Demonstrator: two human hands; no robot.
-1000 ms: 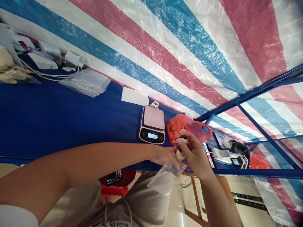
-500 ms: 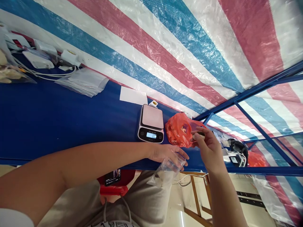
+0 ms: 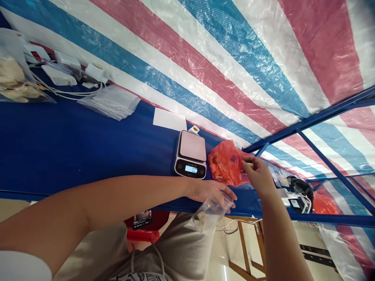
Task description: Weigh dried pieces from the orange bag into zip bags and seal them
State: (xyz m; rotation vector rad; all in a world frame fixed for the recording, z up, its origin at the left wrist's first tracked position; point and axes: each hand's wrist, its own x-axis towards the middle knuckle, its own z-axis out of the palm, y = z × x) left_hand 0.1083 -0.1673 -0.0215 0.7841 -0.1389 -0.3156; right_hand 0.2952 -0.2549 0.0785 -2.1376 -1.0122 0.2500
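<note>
- Clear pouch (image 3: 210, 212): I pinched its mouth between the fingers of my left hand (image 3: 209, 190); it hung below them, off the table edge (image 3: 88, 193).
- Right hand (image 3: 258, 175): fingertips closed together at the orange bag (image 3: 225, 168), beside the scale (image 3: 191, 154).

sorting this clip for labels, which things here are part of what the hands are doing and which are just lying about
In hand:
- left hand holding the clear bag open at the table edge
- right hand at the red bag
- scale beside the red bag, display lit

Lying about:
- stack of clear bags
- white card
- chargers and cables
- blue table
</note>
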